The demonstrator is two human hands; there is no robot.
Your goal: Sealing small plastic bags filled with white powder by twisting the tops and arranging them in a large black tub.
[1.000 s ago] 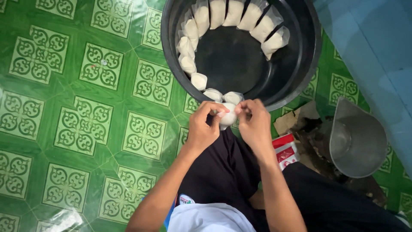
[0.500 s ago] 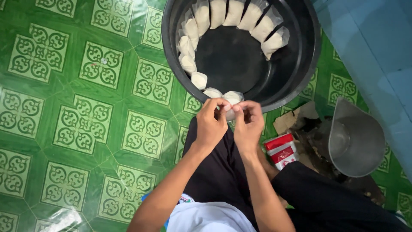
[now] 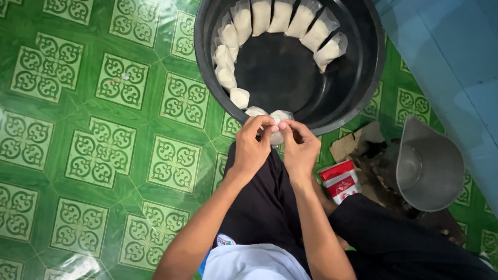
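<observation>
Green floor tiles (image 3: 78, 135) with a pale ornamental pattern are seen all around, and a big black tub (image 3: 363, 78) is set right on them in front of the seated person. Small clear bags of white filling (image 3: 270, 18) are lined up along the tub's inner wall in an arc, leaning on the side. One more small bag (image 3: 277, 136) is held just over the near rim of the tub — it's pinched between both hands, which are touching each other at the fingertips. The left hand (image 3: 252, 145) is clenched on the bag's top from one side, and the right hand (image 3: 300, 148) is closed on it from the other, so both grips are taken up by that same bag. Off to the right, near the person's knee, a grey metal scoop (image 3: 430, 166) is lying on the floor, with a red and white box (image 3: 340, 179) and a scrap of cardboard (image 3: 345, 145) just beside it. Black trousers and a white shirt are seen at the bottom.
</observation>
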